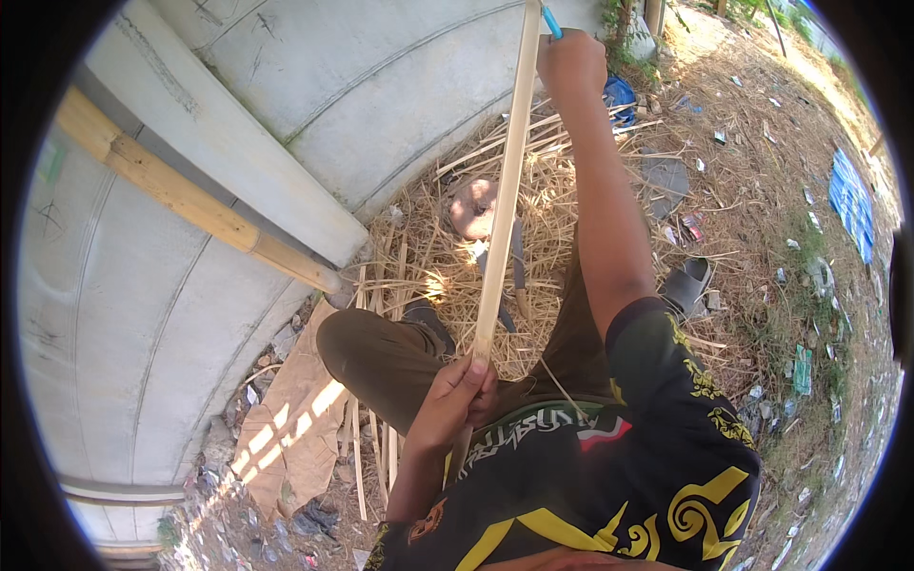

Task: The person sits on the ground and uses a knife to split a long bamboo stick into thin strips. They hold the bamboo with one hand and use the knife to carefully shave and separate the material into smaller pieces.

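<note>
Left hand pinches the lower part of a long bamboo strip, which slants up past the upper edge; right hand closes round a slim blue implement beside it. Split lengths and shavings lie about — apparently work done — while the held strip seems unfinished, remaining work undeterminable.

Long pale strip, straight, leaning slightly right, slim blue object beside its upper part

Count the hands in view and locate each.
2: the left hand, below centre, grips a pale strip; the right hand, near the top edge, holds a blue object.
</note>
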`<state>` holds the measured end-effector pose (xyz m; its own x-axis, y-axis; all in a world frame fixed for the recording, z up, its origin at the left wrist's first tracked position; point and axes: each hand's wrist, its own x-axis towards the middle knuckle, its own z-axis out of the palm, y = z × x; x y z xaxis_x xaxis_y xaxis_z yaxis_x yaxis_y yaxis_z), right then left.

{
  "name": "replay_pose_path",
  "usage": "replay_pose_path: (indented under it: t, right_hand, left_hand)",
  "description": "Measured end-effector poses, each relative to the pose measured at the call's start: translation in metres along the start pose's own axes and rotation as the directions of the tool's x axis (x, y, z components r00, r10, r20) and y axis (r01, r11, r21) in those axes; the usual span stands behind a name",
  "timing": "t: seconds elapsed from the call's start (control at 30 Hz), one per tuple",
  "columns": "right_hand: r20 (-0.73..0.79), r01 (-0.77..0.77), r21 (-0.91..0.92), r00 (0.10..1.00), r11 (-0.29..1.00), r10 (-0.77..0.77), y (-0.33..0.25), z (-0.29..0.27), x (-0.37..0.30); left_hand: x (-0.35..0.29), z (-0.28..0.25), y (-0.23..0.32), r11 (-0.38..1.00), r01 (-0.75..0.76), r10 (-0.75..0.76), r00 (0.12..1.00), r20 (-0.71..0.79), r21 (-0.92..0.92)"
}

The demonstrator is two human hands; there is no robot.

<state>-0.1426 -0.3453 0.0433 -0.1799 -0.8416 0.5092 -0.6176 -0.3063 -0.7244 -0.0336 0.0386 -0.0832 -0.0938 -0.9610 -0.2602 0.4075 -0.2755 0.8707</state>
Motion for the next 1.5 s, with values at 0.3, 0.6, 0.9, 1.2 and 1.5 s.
replay_pose_path:
  t: [0.3,0.6,0.9,1.2,1.5]
  right_hand:
    - [0.443,0.745,0.049,0.581,0.666,-0.682,0.003,0.015,-0.180]
    - [0.412,0.696,-0.053,0.669,0.717,-0.619,0.008,0.039,-0.146]
    - [0.205,-0.034,-0.221,0.976,0.975,0.080,0.014,0.049,0.026]
    - [0.600,0.660,-0.117,0.643,0.742,-0.477,0.027,0.023,-0.153]
    - [0.452,0.649,-0.024,0.685,0.760,-0.571,0.039,0.035,-0.153]
  left_hand:
    - [0.037,-0.022,0.051,0.878,-0.057,0.246,0.905,-0.347,0.475]
    - [0.068,-0.002,0.061,0.382,-0.008,0.697,0.660,-0.282,0.924]
    - [0.030,0.015,0.017,0.183,0.228,0.518,0.804,-0.291,0.956]
    - [0.033,-0.015,0.017,0.298,0.195,0.535,0.776,-0.333,0.934]
    - [0.047,0.016,0.019,0.162,0.262,0.675,0.674,-0.300,0.951]
